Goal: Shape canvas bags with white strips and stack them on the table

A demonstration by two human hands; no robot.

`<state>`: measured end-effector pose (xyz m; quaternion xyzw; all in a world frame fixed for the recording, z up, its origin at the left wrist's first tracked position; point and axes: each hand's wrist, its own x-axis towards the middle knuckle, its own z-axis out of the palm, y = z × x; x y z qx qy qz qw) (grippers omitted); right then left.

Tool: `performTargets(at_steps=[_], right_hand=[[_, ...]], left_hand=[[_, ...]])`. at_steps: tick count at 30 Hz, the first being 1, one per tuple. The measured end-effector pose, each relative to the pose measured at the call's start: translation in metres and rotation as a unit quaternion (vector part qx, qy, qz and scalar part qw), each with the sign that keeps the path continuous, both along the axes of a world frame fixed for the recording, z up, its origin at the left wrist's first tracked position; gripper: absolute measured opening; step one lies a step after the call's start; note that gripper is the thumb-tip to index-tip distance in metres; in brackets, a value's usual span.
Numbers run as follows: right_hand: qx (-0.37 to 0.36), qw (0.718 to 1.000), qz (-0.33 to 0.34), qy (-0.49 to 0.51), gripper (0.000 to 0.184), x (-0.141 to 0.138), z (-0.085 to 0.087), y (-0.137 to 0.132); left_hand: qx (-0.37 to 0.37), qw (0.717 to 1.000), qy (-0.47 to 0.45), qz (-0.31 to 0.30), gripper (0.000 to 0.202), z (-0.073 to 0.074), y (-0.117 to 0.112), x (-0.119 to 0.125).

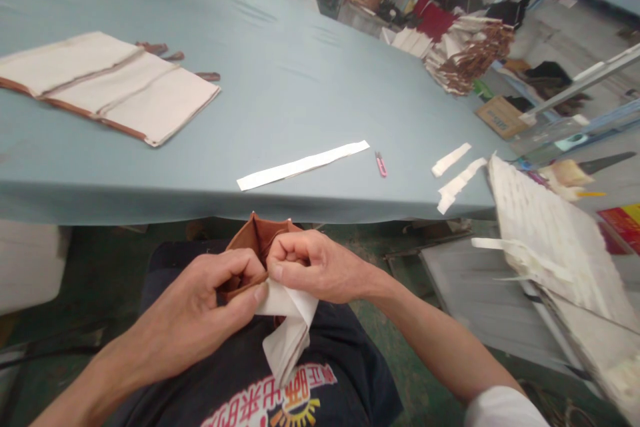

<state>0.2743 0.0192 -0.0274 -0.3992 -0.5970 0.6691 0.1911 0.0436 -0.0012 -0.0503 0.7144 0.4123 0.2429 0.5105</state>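
Over my lap, my left hand [215, 297] pinches the rim of a brown leather-like piece [246, 239] that looks like an open bag or pouch. A white strip [293, 340], folded over itself, lies against that rim and hangs down over my dark printed apron. My right hand [320, 265] is closed, thumb against fingers, on the upper end of the strip, right beside my left fingertips. The fingers hide exactly where strip and brown rim meet.
On the blue-green table [280, 80] lie a flat white strip [303, 165], pink thread snips [381, 165], short white scraps [460, 185] and cream panels with brown edging [110, 87]. A stack of cream-and-brown pieces [470, 50] is at the far right, a board with strips [565, 233] nearer.
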Motion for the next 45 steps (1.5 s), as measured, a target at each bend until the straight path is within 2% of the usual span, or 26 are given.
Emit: performTargets(at_steps=[6, 10, 15, 21, 24, 30, 35, 38, 42, 45], right_hand=[[0.062, 0.998, 0.003, -0.017, 0.019, 0.0, 0.0, 0.001], [0.044, 0.999, -0.008, -0.012, 0.023, 0.0, -0.002, 0.001], [-0.002, 1.0, -0.015, -0.004, 0.036, -0.001, -0.001, 0.0], [-0.021, 1.0, -0.019, 0.007, 0.022, -0.002, 0.005, -0.001], [0.001, 1.0, -0.01, -0.004, 0.018, -0.001, 0.008, -0.002], [0.1, 0.992, 0.023, -0.072, 0.013, 0.004, 0.013, -0.007], [0.126, 0.99, 0.048, -0.048, 0.022, 0.011, 0.017, -0.005], [0.133, 0.988, 0.057, -0.049, 0.019, 0.013, 0.016, -0.003], [0.134, 0.988, 0.048, -0.056, 0.016, 0.012, 0.013, -0.002], [0.124, 0.99, 0.03, -0.058, 0.017, 0.011, 0.011, -0.003]], left_hand=[[-0.01, 1.0, 0.006, 0.007, 0.029, 0.005, 0.004, 0.001], [-0.008, 1.0, 0.002, 0.007, 0.029, 0.004, 0.004, 0.002], [0.001, 1.0, 0.002, 0.005, 0.026, 0.001, 0.005, 0.004], [0.004, 1.0, -0.002, 0.005, 0.026, 0.006, 0.007, 0.007], [0.018, 1.0, 0.0, 0.004, 0.027, 0.006, 0.005, 0.007], [0.066, 0.998, -0.003, -0.004, 0.029, 0.0, -0.003, 0.006], [0.077, 0.997, -0.011, 0.014, 0.034, 0.001, -0.004, -0.002], [0.071, 0.997, -0.004, 0.029, 0.036, 0.0, -0.005, -0.007], [0.074, 0.996, 0.006, 0.057, 0.028, -0.004, -0.009, -0.011], [0.124, 0.989, 0.012, 0.077, 0.021, -0.004, -0.011, -0.01]])
